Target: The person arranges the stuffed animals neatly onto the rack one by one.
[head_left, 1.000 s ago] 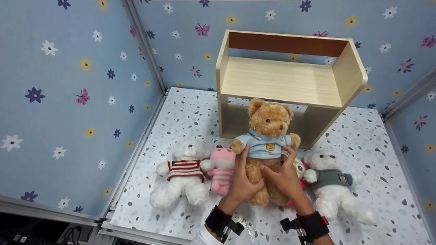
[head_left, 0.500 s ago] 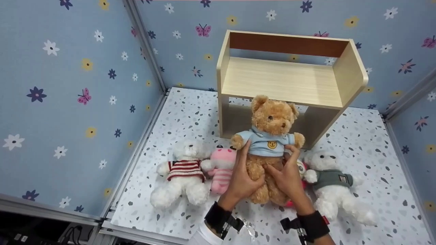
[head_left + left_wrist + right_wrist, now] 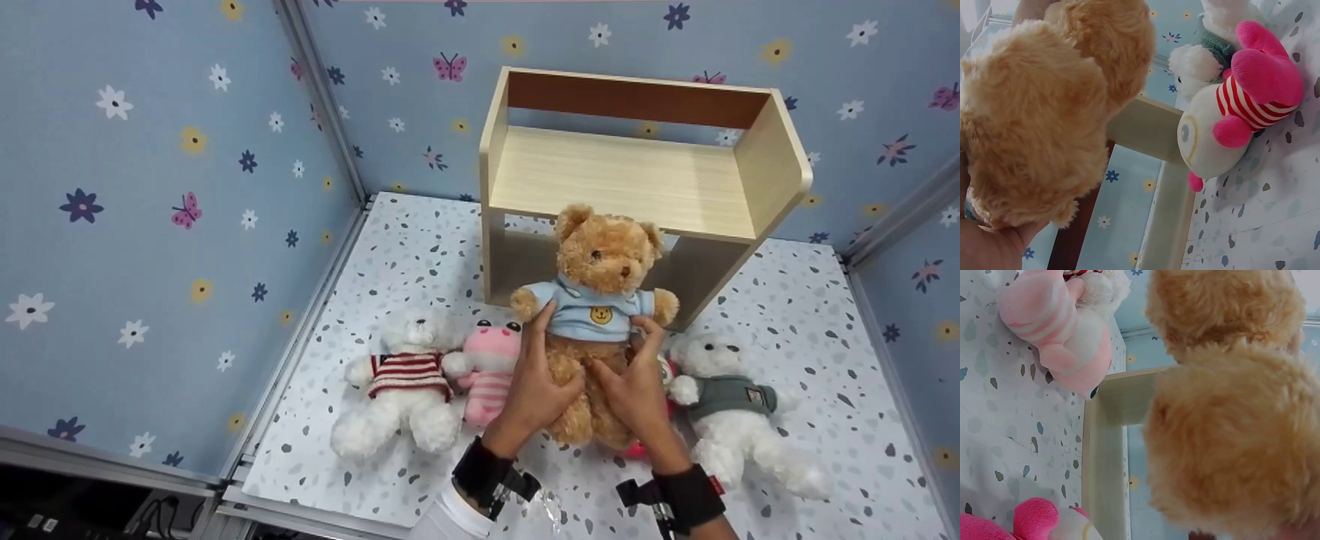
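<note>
A brown teddy bear [image 3: 600, 315] in a light blue shirt is held upright between both hands, in front of the shelf. The left hand [image 3: 538, 382] grips its lower body from the left, thumb across the leg. From the right, the right hand [image 3: 637, 386] holds the other side, its thumb near the crotch. In the left wrist view the bear's fur [image 3: 1033, 124] fills the left side, with part of the hand [image 3: 994, 244] below it. Its legs [image 3: 1230, 433] cover much of the right wrist view, hiding most of that hand.
A two-tier wooden shelf [image 3: 622, 169] stands behind the bear. On the speckled table lie a white bear in a striped sweater [image 3: 409, 382], a pink striped plush [image 3: 489, 375], a magenta plush [image 3: 1264, 73] mostly hidden behind the right hand, and a white plush in green [image 3: 731, 405].
The teddy bear has risen slightly and shifted a little to the right, towards the shelf, with both hands still holding it. The other plush toys have stayed in place.
</note>
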